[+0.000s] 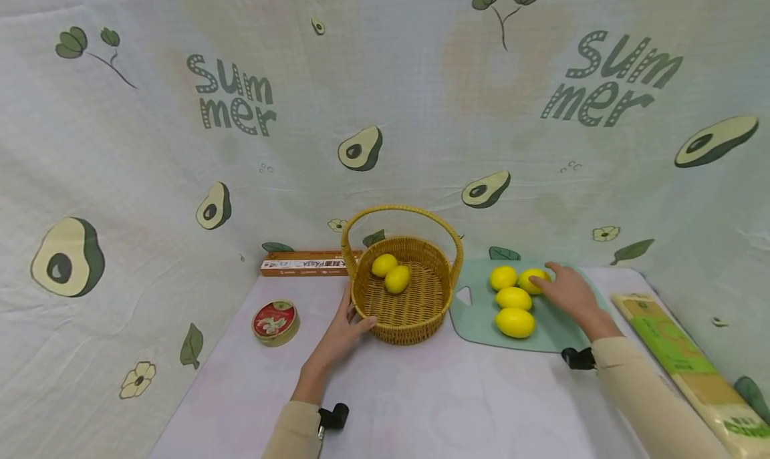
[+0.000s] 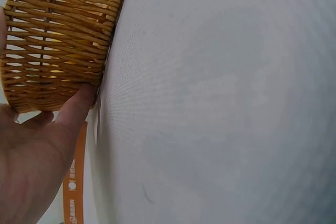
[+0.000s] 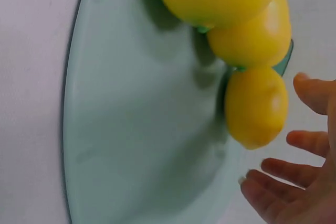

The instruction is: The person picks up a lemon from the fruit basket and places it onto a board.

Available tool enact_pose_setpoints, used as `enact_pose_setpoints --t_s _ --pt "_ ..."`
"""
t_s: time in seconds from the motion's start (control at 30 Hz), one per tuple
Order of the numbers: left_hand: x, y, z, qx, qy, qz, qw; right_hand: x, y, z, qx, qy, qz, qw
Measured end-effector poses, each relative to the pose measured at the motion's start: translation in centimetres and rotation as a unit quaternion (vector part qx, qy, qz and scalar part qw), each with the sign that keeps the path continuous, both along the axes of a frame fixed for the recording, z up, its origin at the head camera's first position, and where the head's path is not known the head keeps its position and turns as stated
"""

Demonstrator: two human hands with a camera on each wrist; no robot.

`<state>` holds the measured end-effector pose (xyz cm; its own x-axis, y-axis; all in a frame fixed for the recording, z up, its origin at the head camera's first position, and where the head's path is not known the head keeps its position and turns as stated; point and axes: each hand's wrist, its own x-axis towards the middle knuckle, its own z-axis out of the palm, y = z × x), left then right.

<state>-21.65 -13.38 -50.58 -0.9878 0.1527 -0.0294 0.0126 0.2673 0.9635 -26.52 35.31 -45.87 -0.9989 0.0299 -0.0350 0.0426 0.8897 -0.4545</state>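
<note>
A brown wicker basket [image 1: 397, 329] with a tall handle stands mid-table, with two lemons [image 1: 397, 279] inside. My left hand [image 1: 339, 335] holds its outer wall at the front left. In the left wrist view, the thumb touches the woven wall [image 2: 58, 40] low down and the other fingers are partly hidden. Several lemons [image 1: 515, 323] lie on a pale green cutting board [image 1: 475, 325] to the right. My right hand [image 1: 568, 290] reaches to the farthest right lemon [image 1: 533, 281]. In the right wrist view its fingers are spread beside a lemon [image 3: 255, 107], with a gap showing.
A pasta box [image 1: 307, 264] lies behind the basket to the left. Nearer is a round red-topped tin [image 1: 275, 323]. Along the right side lies a long green and tan packet [image 1: 680, 352]. A printed cloth [image 1: 385, 78] hangs at the back.
</note>
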Motion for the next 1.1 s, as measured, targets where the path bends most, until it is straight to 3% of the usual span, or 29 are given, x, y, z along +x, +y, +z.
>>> enact_pose_setpoints --t_s 0.27,0.53,0.93,1.1 --pt "0.0 0.0 0.1 0.001 0.002 -0.006 1.0000 1.3 -2.1 2.1 0.002 0.079 0.013 0.9968" --pt "0.0 -0.2 0.0 0.012 0.008 -0.010 0.9998 2.9 -5.6 4.0 -0.009 0.126 0.066 0.9897" --pt "0.1 0.0 0.0 0.003 0.003 -0.006 1.0000 4.6 -11.7 4.4 -0.002 0.194 0.156 0.9685" --pt "0.1 0.0 0.0 0.006 0.002 -0.004 1.0000 4.9 -14.2 4.4 -0.017 0.197 0.194 0.9609"
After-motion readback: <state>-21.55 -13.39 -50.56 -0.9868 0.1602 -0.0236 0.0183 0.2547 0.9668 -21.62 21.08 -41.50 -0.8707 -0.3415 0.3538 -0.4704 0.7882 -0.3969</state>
